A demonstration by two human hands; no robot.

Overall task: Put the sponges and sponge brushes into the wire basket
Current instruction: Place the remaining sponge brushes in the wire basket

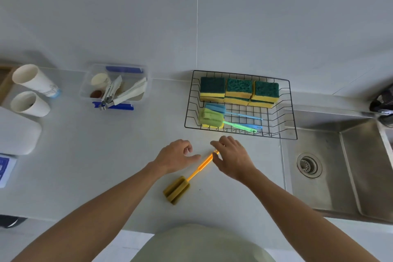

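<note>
An orange sponge brush [192, 174] lies slanted on the white counter, its dark yellow sponge head toward me. My right hand [232, 158] has thumb and fingers closed around the tip of its handle. My left hand [175, 156] hovers just left of the handle, fingers apart and holding nothing. Behind the hands stands the black wire basket [293, 112]. Along its back lie several green-and-yellow sponges [239, 89]. At its front left are a blue sponge brush [217, 108] and a green sponge brush [210, 118], handles pointing right.
A steel sink [331, 176] with a drain is at the right, a faucet [382, 104] above it. A clear plastic box [114, 85] of utensils and two paper cups [32, 91] stand at the left. The tiled wall rises behind.
</note>
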